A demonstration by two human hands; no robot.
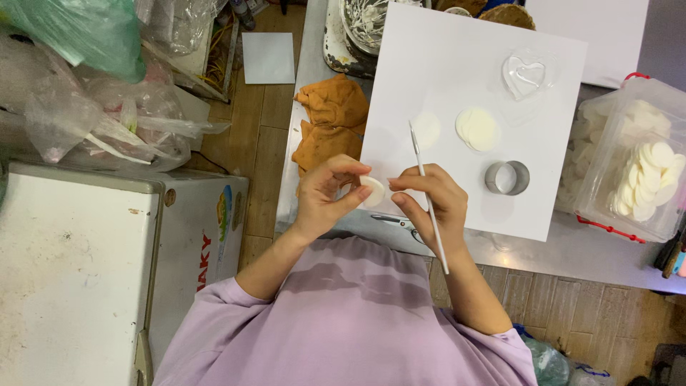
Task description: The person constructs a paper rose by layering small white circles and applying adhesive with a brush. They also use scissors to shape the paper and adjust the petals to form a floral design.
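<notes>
L hand pinching white disc by edge | R hand gripping thin brush, fingertips on disc | tip: support disc rim, light strokes, work over white board

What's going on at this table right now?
A person in a lilac top holds a small white disc between the left hand and right hand; the right also grips a thin white stick. On the white board lie more discs, a metal ring cutter and a clear heart mould.
</notes>
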